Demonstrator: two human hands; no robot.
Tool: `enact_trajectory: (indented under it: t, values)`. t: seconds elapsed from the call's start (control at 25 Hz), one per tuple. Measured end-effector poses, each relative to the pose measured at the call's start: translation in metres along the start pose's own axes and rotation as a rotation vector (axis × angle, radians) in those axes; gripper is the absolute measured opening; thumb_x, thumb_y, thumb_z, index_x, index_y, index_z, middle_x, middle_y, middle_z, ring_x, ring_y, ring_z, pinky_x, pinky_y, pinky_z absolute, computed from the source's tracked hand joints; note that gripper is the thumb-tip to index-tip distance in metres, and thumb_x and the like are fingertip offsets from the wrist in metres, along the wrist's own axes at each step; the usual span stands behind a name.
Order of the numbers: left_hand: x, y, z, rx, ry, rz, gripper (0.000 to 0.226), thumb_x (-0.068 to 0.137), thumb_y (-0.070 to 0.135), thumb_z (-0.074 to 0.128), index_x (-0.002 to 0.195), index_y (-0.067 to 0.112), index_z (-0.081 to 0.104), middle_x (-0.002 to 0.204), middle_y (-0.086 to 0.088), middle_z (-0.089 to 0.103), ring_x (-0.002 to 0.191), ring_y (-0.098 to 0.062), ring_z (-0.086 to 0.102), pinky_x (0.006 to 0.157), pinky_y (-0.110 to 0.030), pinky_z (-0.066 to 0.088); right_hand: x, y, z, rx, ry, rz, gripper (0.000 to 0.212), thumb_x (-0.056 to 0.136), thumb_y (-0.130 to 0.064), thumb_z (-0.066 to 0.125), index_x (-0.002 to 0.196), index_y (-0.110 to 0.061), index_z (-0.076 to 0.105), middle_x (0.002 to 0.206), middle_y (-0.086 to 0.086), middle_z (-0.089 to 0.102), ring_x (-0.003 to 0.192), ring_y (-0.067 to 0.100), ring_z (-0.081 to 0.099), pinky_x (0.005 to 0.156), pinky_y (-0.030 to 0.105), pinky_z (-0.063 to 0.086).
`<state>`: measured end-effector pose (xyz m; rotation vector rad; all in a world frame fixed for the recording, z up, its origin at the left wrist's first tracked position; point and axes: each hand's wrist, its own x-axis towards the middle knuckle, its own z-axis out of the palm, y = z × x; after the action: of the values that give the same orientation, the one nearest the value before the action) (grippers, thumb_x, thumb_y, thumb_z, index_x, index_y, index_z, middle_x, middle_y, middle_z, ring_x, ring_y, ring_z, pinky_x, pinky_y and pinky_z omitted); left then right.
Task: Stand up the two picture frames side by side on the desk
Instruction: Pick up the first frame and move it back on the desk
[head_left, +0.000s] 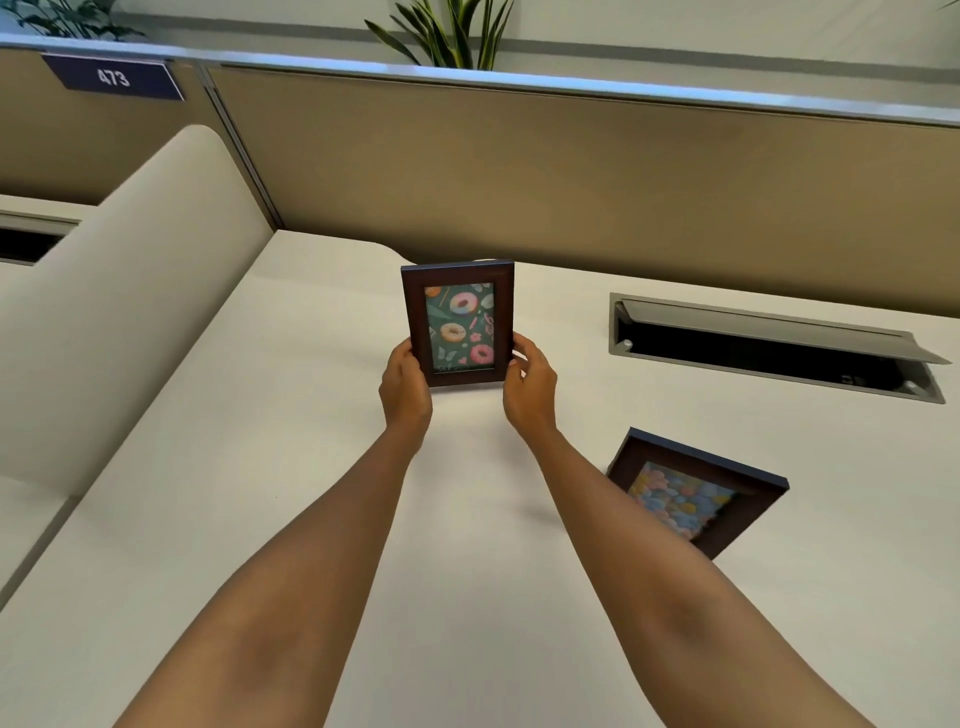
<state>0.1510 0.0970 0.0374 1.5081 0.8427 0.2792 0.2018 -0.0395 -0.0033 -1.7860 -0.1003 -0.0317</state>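
Note:
A dark brown picture frame with a doughnut print (458, 325) stands upright near the back middle of the white desk (260, 467). My left hand (405, 387) grips its lower left edge and my right hand (530, 387) grips its lower right edge. Whether its bottom rests on the desk I cannot tell. A second dark frame with a pastel print (693, 491) lies face up on the desk to the right, partly hidden by my right forearm.
An open cable hatch (769, 345) with a raised lid is sunk into the desk at the back right. A tan partition wall (571, 171) runs along the back. A curved cream divider (130, 291) borders the left side. Plants stand behind the partition.

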Motion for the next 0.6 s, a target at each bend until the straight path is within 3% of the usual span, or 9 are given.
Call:
enact_trajectory:
  t: [0.08,0.32,0.44,0.52,0.6]
  values:
    - [0.008,0.003,0.002,-0.02,-0.014,-0.013,0.044,0.101,0.025,0.03,0.135,0.023,0.06,0.121,0.005,0.062,0.119,-0.023,0.061,0.103,-0.042,0.051,0.008,0.0,0.005,0.011,0.023,0.026,0.036,0.1,0.002,0.04,0.134,-0.004,0.051,0.132,0.014,0.057,0.116,0.013,0.052,0.095,0.029,0.052]
    - [0.022,0.002,0.004,-0.014,-0.004,-0.001,0.041,0.102,0.02,0.031,0.132,0.019,0.059,0.121,0.001,0.062,0.119,-0.026,0.061,0.103,-0.045,0.052,0.02,0.004,0.013,0.015,0.024,0.04,0.038,0.097,0.008,0.039,0.132,-0.003,0.051,0.131,0.015,0.057,0.117,0.017,0.054,0.09,0.021,0.05]
    - [0.021,-0.003,0.006,-0.008,-0.002,0.019,0.04,0.103,0.019,0.031,0.132,0.017,0.059,0.127,-0.004,0.064,0.117,-0.025,0.062,0.096,-0.036,0.055,0.021,0.009,0.013,0.014,0.013,0.048,0.038,0.097,0.009,0.041,0.131,-0.003,0.05,0.131,0.015,0.056,0.121,0.022,0.054,0.088,0.019,0.051]
    - [0.02,-0.002,0.007,0.028,0.022,0.039,0.042,0.103,0.019,0.031,0.134,0.017,0.058,0.131,-0.005,0.063,0.116,-0.021,0.06,0.085,-0.023,0.054,0.021,0.011,0.015,0.008,0.007,0.056,0.038,0.097,0.008,0.043,0.132,-0.004,0.049,0.132,0.015,0.055,0.122,0.022,0.053,0.082,0.008,0.049]
    - [0.021,-0.002,0.006,0.055,0.04,0.05,0.043,0.104,0.02,0.03,0.138,0.018,0.056,0.134,-0.005,0.062,0.119,-0.021,0.058,0.086,-0.023,0.053,0.021,0.012,0.018,-0.009,-0.016,0.051,0.04,0.096,0.009,0.043,0.133,-0.004,0.048,0.134,0.015,0.053,0.123,0.021,0.052,0.078,0.0,0.044]
